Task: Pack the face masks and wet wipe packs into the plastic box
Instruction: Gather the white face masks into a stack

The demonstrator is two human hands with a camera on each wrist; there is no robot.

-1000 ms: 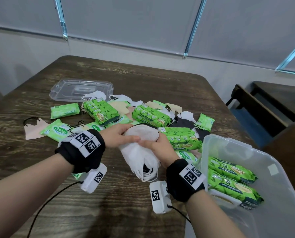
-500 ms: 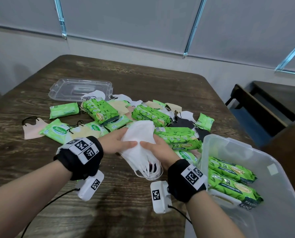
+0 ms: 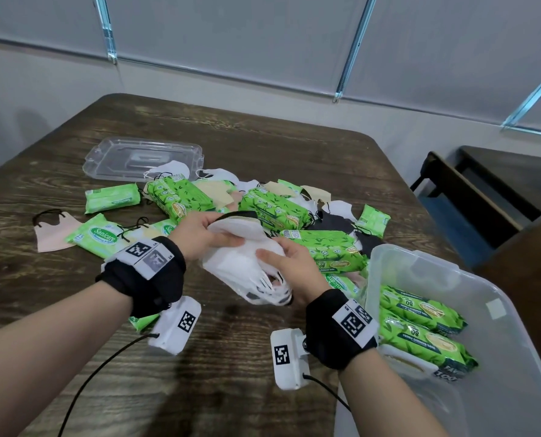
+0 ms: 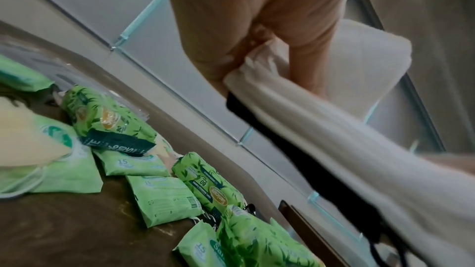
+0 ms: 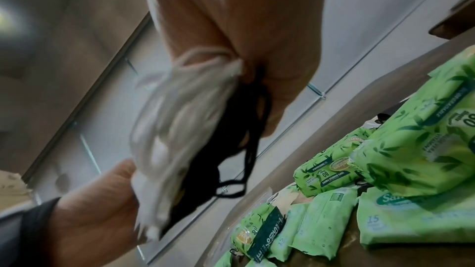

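White masks: a stack of face masks [image 3: 247,263] held above the desk [image 3: 231,357], ear loops dangling.
Left hand [image 3: 199,234]: pinching the stack's far end.
Right hand [image 3: 289,263]: curled round the near end.
Box [image 3: 499,310]: at 4 o'clock, wipe packs [image 3: 420,326] inside.
Advice: square the edges, tuck the loops, lower flat.

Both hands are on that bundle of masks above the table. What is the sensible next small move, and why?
Probably carry the stack of masks rightward and lower it into the plastic box. The left hand and right hand both grip it, its edges look gathered, and the box, holding only wipe packs, has free room.
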